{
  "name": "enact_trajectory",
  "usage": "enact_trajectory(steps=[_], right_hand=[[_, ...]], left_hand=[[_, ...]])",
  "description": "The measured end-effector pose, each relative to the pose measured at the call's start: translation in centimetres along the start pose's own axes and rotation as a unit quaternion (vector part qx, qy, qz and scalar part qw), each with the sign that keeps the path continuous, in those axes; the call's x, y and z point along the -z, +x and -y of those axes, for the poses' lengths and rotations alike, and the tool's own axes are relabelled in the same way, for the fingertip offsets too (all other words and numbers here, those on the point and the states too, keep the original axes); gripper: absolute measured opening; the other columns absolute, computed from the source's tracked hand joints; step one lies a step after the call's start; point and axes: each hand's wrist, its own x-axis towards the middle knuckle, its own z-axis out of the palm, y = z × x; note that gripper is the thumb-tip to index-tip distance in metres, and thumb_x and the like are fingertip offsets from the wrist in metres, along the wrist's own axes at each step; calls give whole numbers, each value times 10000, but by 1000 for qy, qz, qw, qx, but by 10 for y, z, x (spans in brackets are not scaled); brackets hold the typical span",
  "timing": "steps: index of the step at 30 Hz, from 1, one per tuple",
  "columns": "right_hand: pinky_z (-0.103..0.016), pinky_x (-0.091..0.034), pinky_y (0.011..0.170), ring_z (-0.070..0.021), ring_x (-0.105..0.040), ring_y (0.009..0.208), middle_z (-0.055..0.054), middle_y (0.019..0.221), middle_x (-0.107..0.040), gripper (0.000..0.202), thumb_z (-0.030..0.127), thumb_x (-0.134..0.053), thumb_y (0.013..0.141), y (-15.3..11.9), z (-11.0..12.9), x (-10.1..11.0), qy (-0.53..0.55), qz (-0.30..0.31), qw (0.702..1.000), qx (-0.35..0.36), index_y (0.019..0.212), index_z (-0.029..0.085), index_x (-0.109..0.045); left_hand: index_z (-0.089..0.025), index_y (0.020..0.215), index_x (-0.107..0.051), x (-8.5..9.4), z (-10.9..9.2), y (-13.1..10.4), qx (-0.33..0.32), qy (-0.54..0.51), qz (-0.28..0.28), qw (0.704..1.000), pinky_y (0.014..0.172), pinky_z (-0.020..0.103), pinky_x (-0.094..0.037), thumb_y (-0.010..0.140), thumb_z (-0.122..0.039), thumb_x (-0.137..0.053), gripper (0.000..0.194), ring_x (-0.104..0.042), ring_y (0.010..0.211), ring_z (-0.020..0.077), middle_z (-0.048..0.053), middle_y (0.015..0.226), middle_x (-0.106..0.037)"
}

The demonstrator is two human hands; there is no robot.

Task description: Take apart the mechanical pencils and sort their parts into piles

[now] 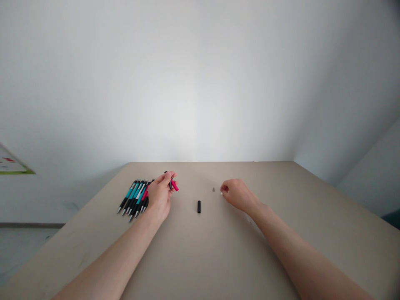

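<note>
My left hand (160, 195) is closed around a pink pen barrel (174, 185), with slim black parts also showing between the fingers. Over the right half of the table, my right hand (238, 195) is closed in a pinch near the surface. A tiny pale bit shows at its fingertips, too small to name. Between the two hands lies a short black tube (199, 207) that looks like a pen grip. A small grey cone-shaped piece (213, 189), like a pen tip, rests just left of my right hand.
Several pens (134, 198) in teal, white, pink and black lie side by side left of my left hand, partly hidden by it. The beige table (193, 258) meets a white wall (196, 83) at the back. A green-edged picture (14, 164) hangs at far left.
</note>
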Motion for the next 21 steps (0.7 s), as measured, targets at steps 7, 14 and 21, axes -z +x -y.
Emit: enact_trajectory(steps=[7,14,21], right_hand=[[-245,-445,691,-174,-644,760,-83,815,-719,245,82,-495,731,-1,2,-1,0,0,1000,14,794,156,-720],[-239,-444,710,-164,-638,777,-64,833,-720,229,96,-520,741,-2,11,-5,33,12,998,45,810,168,-726],[-234,-456,718,-156,-642,780,-44,840,-721,212,119,-550,751,-3,20,-5,70,20,996,42,846,167,-734]], left_hand=[[-130,774,-646,-1,1,1,-1,-2,-4,1000,545,218,-441,636,-264,-752,220,-561,542,79,33,794,-670],[-127,780,-650,1,1,2,1,-5,1,1000,538,217,-440,616,-267,-769,246,-566,542,79,28,796,-668],[-130,777,-651,1,2,2,-3,-5,3,1000,540,216,-437,602,-278,-781,263,-560,534,74,28,801,-670]])
